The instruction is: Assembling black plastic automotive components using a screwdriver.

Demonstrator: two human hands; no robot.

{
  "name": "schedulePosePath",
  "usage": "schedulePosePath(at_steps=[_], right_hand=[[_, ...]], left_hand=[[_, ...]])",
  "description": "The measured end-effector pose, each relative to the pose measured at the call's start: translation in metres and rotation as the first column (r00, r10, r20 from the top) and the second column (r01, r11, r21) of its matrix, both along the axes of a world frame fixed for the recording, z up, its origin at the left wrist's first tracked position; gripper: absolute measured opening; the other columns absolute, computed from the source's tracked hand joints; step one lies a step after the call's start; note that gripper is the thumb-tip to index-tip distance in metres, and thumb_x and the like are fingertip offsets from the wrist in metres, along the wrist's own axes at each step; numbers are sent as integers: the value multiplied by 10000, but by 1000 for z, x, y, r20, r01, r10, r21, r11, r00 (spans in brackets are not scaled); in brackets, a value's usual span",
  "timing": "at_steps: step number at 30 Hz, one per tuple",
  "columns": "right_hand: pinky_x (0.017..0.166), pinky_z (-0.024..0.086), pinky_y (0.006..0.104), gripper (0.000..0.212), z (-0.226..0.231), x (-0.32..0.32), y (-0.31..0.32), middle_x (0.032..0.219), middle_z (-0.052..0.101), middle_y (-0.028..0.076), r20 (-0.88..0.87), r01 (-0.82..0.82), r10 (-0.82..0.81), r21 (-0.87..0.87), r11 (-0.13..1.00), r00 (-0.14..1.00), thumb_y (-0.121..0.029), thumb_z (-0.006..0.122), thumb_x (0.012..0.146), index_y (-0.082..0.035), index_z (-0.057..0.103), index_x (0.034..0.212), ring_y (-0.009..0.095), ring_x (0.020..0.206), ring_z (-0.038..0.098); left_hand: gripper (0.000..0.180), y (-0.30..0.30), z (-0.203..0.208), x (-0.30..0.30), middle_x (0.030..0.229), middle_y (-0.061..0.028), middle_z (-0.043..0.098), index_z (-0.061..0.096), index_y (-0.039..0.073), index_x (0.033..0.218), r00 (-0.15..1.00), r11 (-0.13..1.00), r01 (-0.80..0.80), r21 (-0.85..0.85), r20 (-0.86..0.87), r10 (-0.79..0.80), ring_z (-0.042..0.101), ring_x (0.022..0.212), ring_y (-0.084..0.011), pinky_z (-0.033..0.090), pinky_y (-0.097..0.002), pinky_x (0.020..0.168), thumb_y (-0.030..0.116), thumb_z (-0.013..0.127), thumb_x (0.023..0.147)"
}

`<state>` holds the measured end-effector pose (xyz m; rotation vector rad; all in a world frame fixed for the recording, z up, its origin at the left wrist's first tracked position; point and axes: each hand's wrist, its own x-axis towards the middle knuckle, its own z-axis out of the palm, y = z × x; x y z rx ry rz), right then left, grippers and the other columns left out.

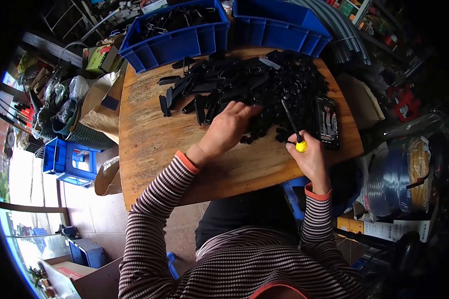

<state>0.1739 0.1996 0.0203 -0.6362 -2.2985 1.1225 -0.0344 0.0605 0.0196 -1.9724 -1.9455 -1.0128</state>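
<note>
A heap of black plastic parts (224, 84) spreads over the wooden table (154, 159), with long flat pieces on the left and smaller ones on the right. My left hand (227, 127) reaches over the near edge of the heap, its fingers bent down among the parts. The fingertips are blurred and partly hidden, so any part in them does not show. In my right hand (309, 152) is a screwdriver (292, 117) with a yellow handle end and a dark shaft, pointing away from me over the small parts. Its tip touches nothing that I can make out.
A phone (328, 122) with a lit screen lies at the table's right. Behind the heap stand a blue crate (177, 47) of black parts and another blue crate (279, 37). Brown paper bags (100, 107) crowd the left edge; wrapped coils of tubing (394, 174) are at right.
</note>
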Motion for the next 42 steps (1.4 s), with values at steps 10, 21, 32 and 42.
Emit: schedulePosePath(at_steps=[10,21,32,42], right_hand=[[683,475,242,128,11,3,-10,789,631,56,35,12,-12,12,1000,999,-14,696,813,14,596,887,102,707,569],[682,492,278,154,5,5,-5,822,654,99,17,63,-64,74,995,998,-20,706,805,16,593,904,174,725,619],[655,499,313,162,12,-2,-10,820,636,129,-33,6,1,206,978,999,5,704,784,-2,595,904,271,717,639],[595,507,345,223,16,-23,-26,834,635,88,26,-305,317,356,883,948,22,718,718,-47,603,897,286,732,655]], left_hand=[[368,-6,14,-19,918,15,572,543,73,1287,204,955,285,-77,979,18,576,819,-74,520,-230,721,34,548,921],[383,6,8,-10,1007,-11,637,568,115,1272,485,918,388,-83,865,-127,588,919,-122,523,-274,780,27,557,900],[443,-27,-8,60,1196,-93,596,620,122,1192,894,900,340,-273,-204,-399,554,1118,-246,497,-340,891,141,589,751],[376,-56,-18,71,1227,-149,570,632,38,1117,874,959,214,-186,-403,-273,537,1160,-291,502,-336,895,169,574,769]])
